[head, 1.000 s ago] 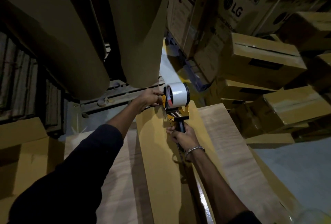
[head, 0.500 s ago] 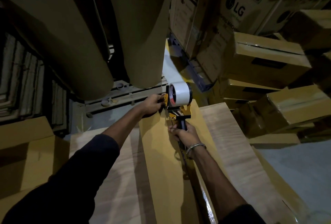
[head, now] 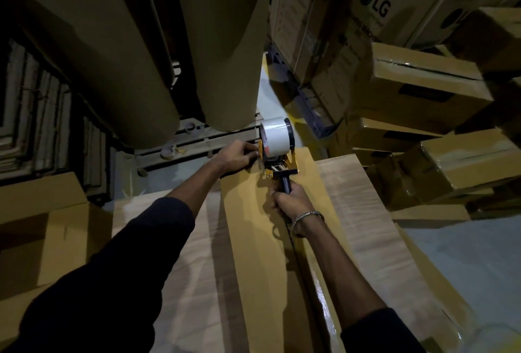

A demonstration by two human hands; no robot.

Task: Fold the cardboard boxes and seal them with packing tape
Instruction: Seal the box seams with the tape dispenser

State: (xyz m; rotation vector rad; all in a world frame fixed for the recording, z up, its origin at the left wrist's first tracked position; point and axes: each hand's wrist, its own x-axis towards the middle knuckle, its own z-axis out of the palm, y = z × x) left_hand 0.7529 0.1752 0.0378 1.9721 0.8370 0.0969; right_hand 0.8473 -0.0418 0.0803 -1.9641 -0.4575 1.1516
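Note:
A long cardboard box point(head: 248, 240) lies in front of me with its flaps closed and a dark seam running down its middle. At the far end of that seam stands a yellow tape dispenser point(head: 277, 152) with a white tape roll. My right hand point(head: 290, 201) grips its black handle; a metal bracelet sits on that wrist. My left hand point(head: 239, 155) rests on the far end of the box and pinches at the dispenser's left side, near the tape end. Shiny tape shows along the seam nearer to me.
Two big brown paper rolls point(head: 220, 42) stand behind the box on a wooden pallet point(head: 197, 141). Sealed cartons point(head: 423, 87) and printed LG boxes point(head: 375, 6) pile up at the right. Another open carton point(head: 42, 225) sits at the left, with grey floor point(head: 465, 262) at the right.
The dispenser and both hands have stayed at the far end of the box. Only the view has shifted a little; the left hand's fingers remain at the dispenser's side.

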